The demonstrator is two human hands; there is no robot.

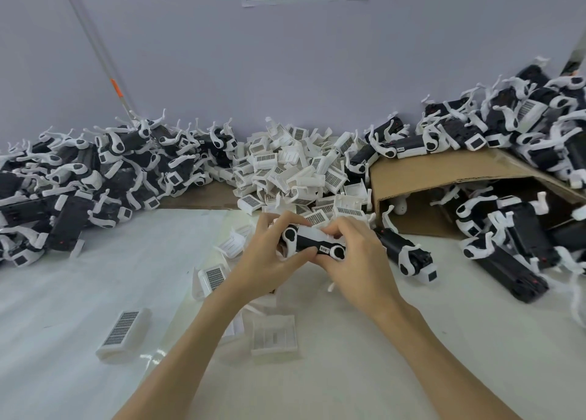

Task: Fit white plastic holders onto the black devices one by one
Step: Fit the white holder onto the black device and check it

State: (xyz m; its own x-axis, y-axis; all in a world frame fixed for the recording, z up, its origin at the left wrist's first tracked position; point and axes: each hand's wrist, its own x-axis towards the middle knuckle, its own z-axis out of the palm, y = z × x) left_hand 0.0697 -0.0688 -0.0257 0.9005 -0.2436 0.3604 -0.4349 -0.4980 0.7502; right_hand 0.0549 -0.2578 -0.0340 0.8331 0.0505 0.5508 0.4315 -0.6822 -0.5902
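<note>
1. two hands share one black device (312,241): left hand (269,256) curls its fingers round the device's left end, right hand (355,258) pinches the right end, fingertips pressing on a white holder (314,231) sitting along the top of the device.
2. just behind the grip: heap of loose white holders (295,169).
3. left of the grip, well apart: pile of devices with holders (95,169).
4. right of the grip: tipped cardboard box (444,178), more black devices (513,254) in and on it.
5. below the grip, on the white table (63,292): stray holders, one (123,332) near the left forearm.
</note>
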